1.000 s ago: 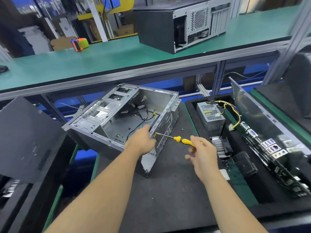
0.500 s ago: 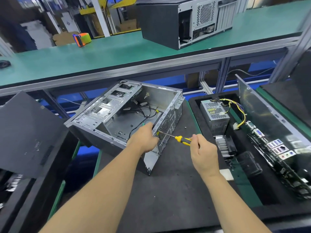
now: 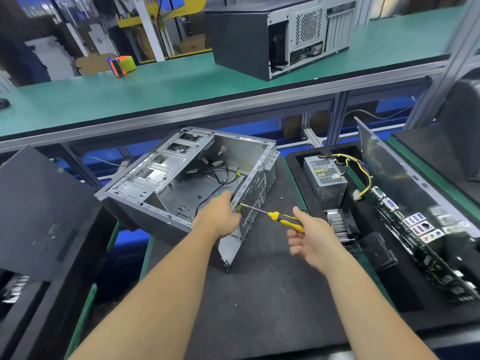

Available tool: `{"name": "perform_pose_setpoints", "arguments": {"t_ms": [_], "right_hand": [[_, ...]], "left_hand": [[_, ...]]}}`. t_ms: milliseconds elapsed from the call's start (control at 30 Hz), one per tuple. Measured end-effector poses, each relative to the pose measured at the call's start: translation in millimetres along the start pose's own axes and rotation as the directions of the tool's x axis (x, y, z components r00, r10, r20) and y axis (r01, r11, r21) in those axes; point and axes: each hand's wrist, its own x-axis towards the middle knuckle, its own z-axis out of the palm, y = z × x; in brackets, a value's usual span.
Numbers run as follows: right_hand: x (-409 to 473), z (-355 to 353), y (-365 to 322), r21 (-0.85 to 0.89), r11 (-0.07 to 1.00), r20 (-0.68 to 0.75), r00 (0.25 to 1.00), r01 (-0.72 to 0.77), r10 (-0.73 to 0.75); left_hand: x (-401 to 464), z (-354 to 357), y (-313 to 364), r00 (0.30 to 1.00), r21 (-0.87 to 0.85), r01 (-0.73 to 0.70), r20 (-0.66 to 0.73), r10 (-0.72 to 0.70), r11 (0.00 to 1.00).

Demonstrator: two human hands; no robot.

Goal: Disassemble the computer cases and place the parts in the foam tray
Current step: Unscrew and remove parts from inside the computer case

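- Head view, progress: your open computer case (image 3: 192,183) lies on the dark mat, mostly gutted, with only loose cables inside. The foam tray (image 3: 298,162) just to its right already holds the power supply (image 3: 326,178), a heatsink (image 3: 340,224) and the motherboard (image 3: 420,229). A second case (image 3: 275,35) sits on the green shelf above, apparently untouched, so I judge you well short of finished.
- Head view, hands: your left hand (image 3: 220,216) grips the case's rear edge, fingers curled over it. Your right hand (image 3: 310,236) holds the yellow screwdriver (image 3: 275,216) by its handle, loosely, lower fingers spread; the tip meets the rear panel beside your left hand.
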Motion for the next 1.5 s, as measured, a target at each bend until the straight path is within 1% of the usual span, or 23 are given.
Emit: {"name": "perform_pose_setpoints", "arguments": {"t_ms": [133, 300, 367, 467, 500, 533, 600, 633, 667, 733, 767, 833, 900, 967, 1033, 1100, 1200, 1267, 1333, 1367, 1400, 1433, 1500], "right_hand": [[-0.4, -17.5, -18.0, -0.247, 0.947, 0.186, 0.949, -0.207, 0.256], [1.0, -17.2, -28.6, -0.234, 0.926, 0.288, 0.888, -0.297, 0.358], [2.0, -15.9, -28.8, -0.285, 0.933, 0.279, 0.912, -0.22, 0.3], [4.4, -15.2, -21.7, -0.437, 0.896, 0.254, 0.967, 0.082, 0.035], [3.4, -15.0, -19.1, -0.519, 0.829, 0.259, 0.963, 0.207, -0.078], [2.1, -16.1, -17.7, -0.637, 0.688, 0.283, 0.936, 0.347, -0.21], [2.2, -21.6, -16.9, -0.827, 0.173, 0.433, 0.802, 0.535, -0.411], [2.6, -23.3, -17.3, -0.832, -0.055, 0.517, 0.737, 0.551, -0.435], [2.7, -24.9, -17.8, -0.804, -0.216, 0.586, 0.681, 0.553, -0.44], [5.5, -26.9, -17.3, -0.721, -0.381, 0.69, 0.553, 0.579, -0.467], [7.1, -27.6, -14.7, -0.7, -0.388, 0.706, 0.502, 0.599, -0.499], [7.8, -28.3, -8.7, -0.719, -0.233, 0.638, 0.491, 0.654, -0.593], [7.3, -25.4, -4.1, -0.749, 0.085, 0.446, 0.595, 0.658, -0.669], [5.7, -16.2, 1.4, -0.658, 0.462, 0.215, 0.737, 0.594, -0.641], [4.9, -5.5, 6.8, -0.341, 0.811, 0.031, 0.868, 0.475, -0.496], [3.6, 2.6, 12.2, -0.013, 0.96, -0.041, 0.959, 0.281, -0.281], [2.7, 7.2, 14.2, 0.146, 0.989, -0.083, 0.997, 0.011, 0.002], [3.9, 9.6, 15.5, 0.131, 0.991, -0.154, 0.987, -0.034, 0.054], [3.0, 14.3, 19.6, -0.089, 0.992, -0.265, 0.958, 0.09, -0.111], [4.2, 16.6, 23.6, -0.283, 0.938, -0.307, 0.907, 0.201, -0.288], [4.5, 18.1, 28.8, -0.479, 0.814, -0.29, 0.816, 0.33, -0.501], [3.7, 18.6, 33.7, -0.631, 0.621, -0.197, 0.678, 0.465, -0.708], [2.4, 12.5, 38.4, -0.75, 0.148, 0.098, 0.33, 0.644, -0.939]], "left_hand": [[0.3, 0.4, -0.4, 1.0, -0.003, 0.001, 0.003, -0.001, 1.0], [0.5, 0.9, -1.0, 1.0, -0.001, 0.012, 0.011, -0.012, 1.0], [1.0, 1.5, -0.9, 1.0, 0.005, 0.012, 0.011, -0.012, 1.0], [2.1, 1.8, -1.0, 1.0, 0.003, 0.01, 0.014, -0.01, 1.0], [2.7, 1.8, -0.9, 1.0, 0.003, 0.008, 0.015, -0.008, 1.0], [2.9, 1.9, -0.8, 1.0, 0.002, 0.006, 0.017, -0.006, 1.0], [2.9, 1.7, -0.5, 1.0, -0.001, 0.009, 0.017, -0.008, 1.0], [3.0, 1.4, -0.5, 1.0, -0.003, 0.008, 0.018, -0.008, 1.0], [2.5, 1.4, -0.4, 1.0, -0.008, 0.005, 0.022, -0.005, 1.0], [2.1, 0.5, 0.0, 1.0, -0.018, -0.003, 0.028, 0.003, 1.0], [1.7, -0.1, -0.1, 1.0, -0.019, -0.004, 0.03, 0.005, 1.0], [0.7, -1.2, 0.1, 1.0, -0.016, -0.007, 0.024, 0.007, 1.0], [-0.2, -1.9, 0.6, 1.0, -0.014, -0.007, 0.017, 0.007, 1.0], [-1.7, -2.0, 1.2, 1.0, -0.015, -0.007, 0.016, 0.007, 1.0], [-2.3, -1.7, 1.7, 1.0, -0.016, -0.006, 0.016, 0.006, 1.0], [-2.4, -1.3, 2.2, 1.0, -0.015, -0.004, 0.016, 0.004, 1.0], [-2.1, -1.4, 1.3, 1.0, -0.017, -0.002, 0.018, 0.003, 1.0], [-1.8, -1.3, 0.9, 1.0, -0.012, -0.001, 0.015, 0.002, 1.0], [-1.4, -0.8, 0.6, 1.0, -0.01, 0.001, 0.012, -0.001, 1.0], [-1.2, -0.7, 0.4, 1.0, -0.012, 0.004, 0.013, -0.003, 1.0], [-1.0, -0.5, 0.1, 1.0, -0.013, 0.005, 0.015, -0.004, 1.0], [-0.4, -0.2, -0.1, 1.0, -0.016, 0.004, 0.016, -0.004, 1.0], [0.4, 0.1, -0.1, 1.0, -0.021, 0.001, 0.017, -0.001, 1.0]]}}
